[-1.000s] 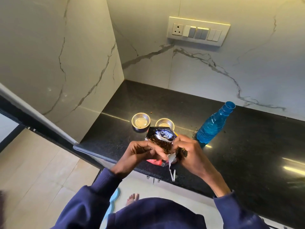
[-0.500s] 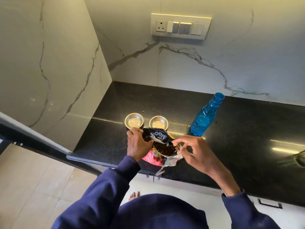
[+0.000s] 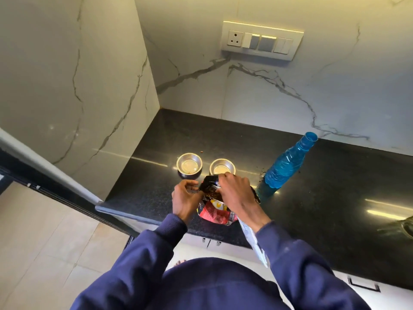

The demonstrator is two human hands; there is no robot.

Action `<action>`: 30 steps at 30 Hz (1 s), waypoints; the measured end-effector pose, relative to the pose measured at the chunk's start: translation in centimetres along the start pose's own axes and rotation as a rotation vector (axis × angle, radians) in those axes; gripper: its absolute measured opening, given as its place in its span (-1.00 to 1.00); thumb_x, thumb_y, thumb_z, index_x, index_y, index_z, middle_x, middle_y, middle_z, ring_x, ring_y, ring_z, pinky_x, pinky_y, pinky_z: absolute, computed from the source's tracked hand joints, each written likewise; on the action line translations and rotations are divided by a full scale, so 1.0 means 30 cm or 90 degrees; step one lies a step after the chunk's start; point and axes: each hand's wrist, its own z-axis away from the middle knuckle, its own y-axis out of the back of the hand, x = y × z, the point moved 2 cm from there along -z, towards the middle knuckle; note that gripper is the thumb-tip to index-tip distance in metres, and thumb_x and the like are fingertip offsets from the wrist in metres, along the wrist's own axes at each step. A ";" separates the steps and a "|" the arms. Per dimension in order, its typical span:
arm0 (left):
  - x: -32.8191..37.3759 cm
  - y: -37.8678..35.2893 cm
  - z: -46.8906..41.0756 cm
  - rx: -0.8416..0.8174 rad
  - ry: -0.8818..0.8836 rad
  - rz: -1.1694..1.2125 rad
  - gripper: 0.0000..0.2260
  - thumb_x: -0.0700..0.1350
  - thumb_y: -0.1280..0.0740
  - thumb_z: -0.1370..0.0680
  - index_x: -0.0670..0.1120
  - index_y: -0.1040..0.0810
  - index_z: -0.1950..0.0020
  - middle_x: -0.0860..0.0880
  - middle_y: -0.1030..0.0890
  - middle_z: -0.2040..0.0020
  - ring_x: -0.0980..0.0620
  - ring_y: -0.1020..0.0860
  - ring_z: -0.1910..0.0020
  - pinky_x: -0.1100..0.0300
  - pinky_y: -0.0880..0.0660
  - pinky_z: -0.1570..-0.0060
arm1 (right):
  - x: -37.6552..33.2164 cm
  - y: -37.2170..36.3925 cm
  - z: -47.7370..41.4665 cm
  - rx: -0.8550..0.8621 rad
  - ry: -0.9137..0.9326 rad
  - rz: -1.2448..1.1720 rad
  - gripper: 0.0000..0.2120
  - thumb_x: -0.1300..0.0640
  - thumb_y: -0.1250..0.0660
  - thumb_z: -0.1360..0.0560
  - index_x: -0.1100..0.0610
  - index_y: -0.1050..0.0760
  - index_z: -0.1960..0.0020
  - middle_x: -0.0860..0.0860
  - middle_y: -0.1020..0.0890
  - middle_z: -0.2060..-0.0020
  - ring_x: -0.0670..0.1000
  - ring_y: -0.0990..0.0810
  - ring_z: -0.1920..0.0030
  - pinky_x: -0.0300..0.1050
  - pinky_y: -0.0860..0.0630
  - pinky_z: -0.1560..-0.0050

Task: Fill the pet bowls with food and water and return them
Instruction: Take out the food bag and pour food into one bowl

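Observation:
Two small steel bowls stand side by side on the black counter [image 3: 312, 198]: the left bowl [image 3: 189, 165] and the right bowl [image 3: 222, 167], both looking empty. Just in front of them is an opened red and black pet food bag [image 3: 215, 212] with brown kibble showing at its mouth. My left hand [image 3: 185, 198] grips the bag's left edge. My right hand [image 3: 237, 193] reaches over the bag's mouth, its fingers at the far rim, holding it. A blue plastic water bottle [image 3: 286, 164] stands uncapped to the right of the bowls.
Marble walls close the counter at the left and back, with a switch panel [image 3: 261, 40] on the back wall. A torn strip of packaging [image 3: 252, 240] hangs over the counter's front edge. Crumbs lie beside the bottle. A sink rim [image 3: 406, 227] shows at the far right.
My right hand has moved from the bag's right side up over its mouth, covering the opening. My left hand stays on the bag's left edge. The camera view has shifted slightly.

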 end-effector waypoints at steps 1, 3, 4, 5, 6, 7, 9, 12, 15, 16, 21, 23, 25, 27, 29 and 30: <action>0.009 0.001 -0.006 0.000 -0.014 -0.018 -0.77 -0.25 -0.54 -0.42 -0.15 -0.66 -0.06 0.04 -0.68 0.13 0.18 -0.64 0.17 0.15 -0.66 -0.02 | 0.006 -0.003 0.001 0.007 -0.009 -0.010 -0.73 0.24 -0.47 -0.51 0.19 -0.56 -0.20 0.06 -0.66 0.06 0.06 -0.65 0.17 -0.02 -0.52 0.15; 0.034 0.004 -0.022 0.001 -0.048 -0.063 -0.82 -0.21 -0.55 -0.42 -0.15 -0.71 0.00 -0.01 -0.73 0.13 0.09 -0.68 0.15 0.12 -0.66 -0.05 | 0.010 -0.005 0.003 0.010 -0.020 -0.033 -0.70 0.26 -0.47 -0.51 0.21 -0.56 -0.23 0.07 -0.66 0.04 0.07 -0.66 0.16 -0.02 -0.51 0.13; 0.046 0.005 -0.032 -0.001 -0.066 -0.091 -0.84 -0.18 -0.56 -0.42 -0.14 -0.72 0.02 -0.04 -0.74 0.11 0.05 -0.69 0.12 0.11 -0.66 -0.05 | 0.008 -0.007 0.005 0.009 -0.022 -0.044 -0.69 0.28 -0.46 -0.52 0.22 -0.55 -0.24 0.08 -0.66 0.02 0.07 -0.66 0.15 0.00 -0.53 0.11; 0.057 0.005 -0.040 -0.002 -0.085 -0.122 -0.85 -0.16 -0.56 -0.42 -0.13 -0.73 0.04 -0.06 -0.75 0.10 0.02 -0.70 0.09 0.09 -0.65 -0.07 | 0.006 -0.007 0.007 0.009 -0.023 -0.054 -0.69 0.28 -0.45 -0.52 0.22 -0.55 -0.25 0.08 -0.66 0.00 0.08 -0.67 0.13 0.02 -0.55 0.07; 0.067 0.005 -0.049 0.001 -0.105 -0.154 -0.87 -0.15 -0.56 -0.43 -0.13 -0.74 0.06 -0.07 -0.75 0.09 -0.02 -0.70 0.06 0.05 -0.64 -0.09 | 0.006 -0.007 0.009 0.009 -0.025 -0.064 -0.69 0.28 -0.44 -0.53 0.22 -0.54 -0.26 0.08 -0.66 -0.02 0.08 -0.68 0.10 0.04 -0.57 0.04; 0.076 0.005 -0.056 0.007 -0.127 -0.182 -0.90 -0.16 -0.55 -0.44 -0.13 -0.75 0.07 -0.09 -0.76 0.09 -0.05 -0.70 0.04 0.02 -0.62 -0.11 | 0.007 -0.006 0.010 0.007 -0.030 -0.074 -0.68 0.27 -0.44 -0.54 0.21 -0.53 -0.27 0.08 -0.66 -0.05 0.09 -0.69 0.07 0.06 -0.58 0.00; 0.091 0.002 -0.064 0.011 -0.167 -0.221 -0.91 -0.18 -0.52 -0.48 -0.13 -0.77 0.05 -0.10 -0.76 0.05 -0.07 -0.70 0.01 -0.04 -0.60 -0.15 | 0.013 -0.009 0.016 0.004 -0.043 -0.092 -0.65 0.28 -0.43 -0.55 0.20 -0.50 -0.31 0.08 -0.66 -0.11 0.09 -0.70 0.02 0.06 -0.62 -0.03; 0.116 -0.007 -0.061 -0.004 -0.223 -0.269 -0.87 -0.24 -0.42 -0.54 -0.15 -0.76 -0.03 -0.13 -0.76 0.00 -0.10 -0.69 0.00 -0.09 -0.58 -0.18 | 0.014 -0.015 0.031 0.001 -0.059 -0.101 -0.61 0.31 -0.42 -0.54 0.20 -0.46 -0.34 0.08 -0.65 -0.16 0.09 -0.70 -0.01 0.03 -0.67 0.00; 0.138 -0.012 -0.047 -0.004 -0.293 -0.303 -0.80 -0.33 -0.32 -0.57 -0.20 -0.76 0.01 -0.17 -0.76 0.10 -0.13 -0.71 0.13 -0.05 -0.62 -0.05 | 0.018 -0.021 0.037 0.010 -0.059 -0.113 -0.63 0.29 -0.44 -0.54 0.20 -0.47 -0.32 0.08 -0.66 -0.17 0.08 -0.70 -0.02 0.02 -0.68 0.03; 0.142 -0.012 -0.042 -0.008 -0.311 -0.316 -0.78 -0.34 -0.30 -0.58 -0.21 -0.75 0.04 -0.18 -0.75 0.15 -0.13 -0.70 0.18 -0.03 -0.63 0.00 | 0.021 -0.020 0.038 0.018 -0.056 -0.122 -0.65 0.28 -0.44 -0.54 0.19 -0.49 -0.30 0.07 -0.66 -0.17 0.08 -0.70 -0.01 0.01 -0.68 0.04; 0.155 -0.012 -0.026 -0.027 -0.358 -0.363 -0.74 -0.37 -0.20 -0.63 -0.25 -0.68 0.06 -0.16 -0.67 0.26 -0.13 -0.64 0.27 0.00 -0.60 0.11 | 0.003 -0.006 0.031 0.045 0.054 -0.172 -0.63 0.32 -0.47 -0.51 0.16 -0.59 -0.30 0.05 -0.68 -0.18 0.05 -0.65 -0.18 -0.08 -0.63 -0.17; 0.162 -0.013 -0.023 -0.047 -0.366 -0.371 -0.74 -0.36 -0.17 -0.64 -0.23 -0.65 0.02 -0.16 -0.67 0.22 -0.12 -0.64 0.24 0.02 -0.59 0.11 | -0.005 -0.001 0.027 0.051 0.093 -0.149 -0.60 0.34 -0.47 -0.49 0.15 -0.58 -0.31 0.04 -0.67 -0.19 0.05 -0.59 -0.21 -0.07 -0.57 -0.24; 0.167 -0.009 -0.029 -0.054 -0.372 -0.366 -0.75 -0.35 -0.18 -0.65 -0.23 -0.65 0.01 -0.16 -0.67 0.22 -0.11 -0.64 0.25 0.01 -0.60 0.14 | -0.004 0.004 0.022 0.054 0.065 -0.103 -0.55 0.38 -0.49 -0.43 0.18 -0.56 -0.29 0.07 -0.63 -0.17 0.07 -0.55 -0.19 -0.04 -0.55 -0.21; 0.170 -0.007 -0.034 -0.057 -0.363 -0.352 -0.77 -0.34 -0.21 -0.65 -0.24 -0.66 0.03 -0.15 -0.67 0.24 -0.08 -0.63 0.30 0.05 -0.60 0.20 | 0.000 0.012 0.021 0.051 0.007 -0.068 -0.48 0.42 -0.49 -0.36 0.21 -0.52 -0.30 0.10 -0.56 -0.18 0.08 -0.51 -0.18 -0.02 -0.56 -0.17; 0.172 -0.010 -0.033 -0.068 -0.347 -0.337 -0.80 -0.32 -0.24 -0.65 -0.25 -0.65 0.04 -0.13 -0.67 0.22 -0.04 -0.63 0.30 0.14 -0.59 0.23 | -0.001 0.017 0.021 0.044 -0.022 -0.047 -0.46 0.44 -0.47 -0.37 0.22 -0.49 -0.31 0.11 -0.53 -0.22 0.09 -0.49 -0.20 -0.02 -0.55 -0.19; 0.171 -0.012 -0.033 -0.074 -0.339 -0.329 -0.82 -0.32 -0.25 -0.64 -0.25 -0.65 0.04 -0.13 -0.67 0.21 -0.03 -0.63 0.28 0.18 -0.58 0.22 | -0.001 0.016 0.020 0.044 -0.024 -0.044 -0.48 0.45 -0.45 -0.38 0.23 -0.49 -0.31 0.12 -0.53 -0.22 0.09 -0.50 -0.19 -0.02 -0.55 -0.20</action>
